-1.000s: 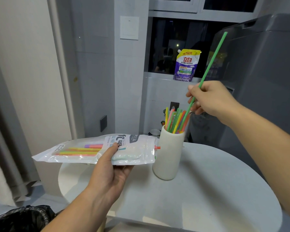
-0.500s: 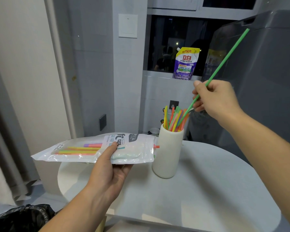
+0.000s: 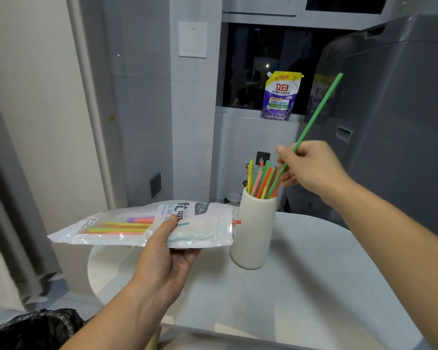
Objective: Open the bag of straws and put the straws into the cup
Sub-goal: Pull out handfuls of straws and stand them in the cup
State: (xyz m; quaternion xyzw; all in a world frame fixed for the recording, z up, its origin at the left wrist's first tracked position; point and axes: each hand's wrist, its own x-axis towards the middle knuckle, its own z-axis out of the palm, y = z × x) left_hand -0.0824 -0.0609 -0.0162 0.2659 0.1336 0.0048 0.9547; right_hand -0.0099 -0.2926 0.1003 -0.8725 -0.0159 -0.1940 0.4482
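My left hand [image 3: 166, 251] holds the flat white straw bag [image 3: 127, 226] level above the table's left edge, thumb on top; several coloured straws show through its clear window and one orange tip pokes out of the right end. A white cup [image 3: 256, 231] stands on the round table, just right of the bag, with several coloured straws [image 3: 262, 179] sticking out of it. My right hand [image 3: 311, 168] pinches a long green straw [image 3: 319, 107] above and right of the cup; the straw slants down-left and its lower end is in among the cup's straws.
The round white table [image 3: 301, 286] carries only the cup. A grey appliance [image 3: 395, 117] rises close behind on the right. A purple detergent pouch [image 3: 280, 97] stands on the window ledge. A black bin bag [image 3: 31, 329] sits at the lower left on the floor.
My right hand has come lower and a little closer to the cup, bringing the green straw down with it so its lower end goes deeper among the straws. The bag and left hand have stayed put.
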